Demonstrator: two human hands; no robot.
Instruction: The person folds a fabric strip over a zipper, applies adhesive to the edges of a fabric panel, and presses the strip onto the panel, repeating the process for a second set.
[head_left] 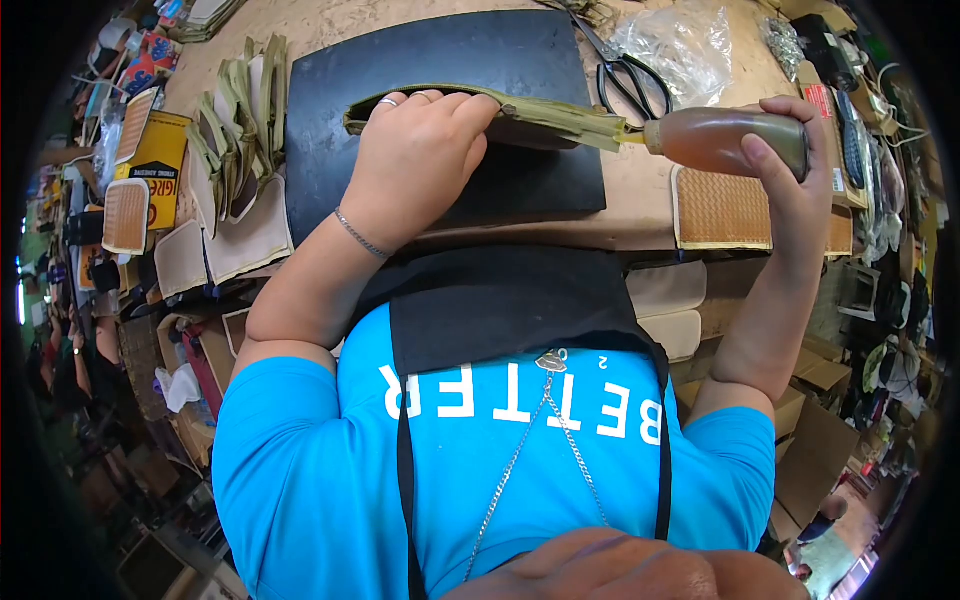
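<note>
Stack of olive cut pieces (pixel 238 120) at far left, beside the black mat (pixel 440 70); left hand (pixel 415 160) pressed flat, fingers curled over the olive fabric strip (pixel 520 112) lying across that mat; scissors (pixel 625 75) just beyond; right hand (pixel 790 165) clenched round a brown glue bottle (pixel 725 140), nozzle touching the strip's end. Best kept pinned taut, squeezed gently, bead laid thin along the edge, clear of the woven panel (pixel 720 210) below.
</note>
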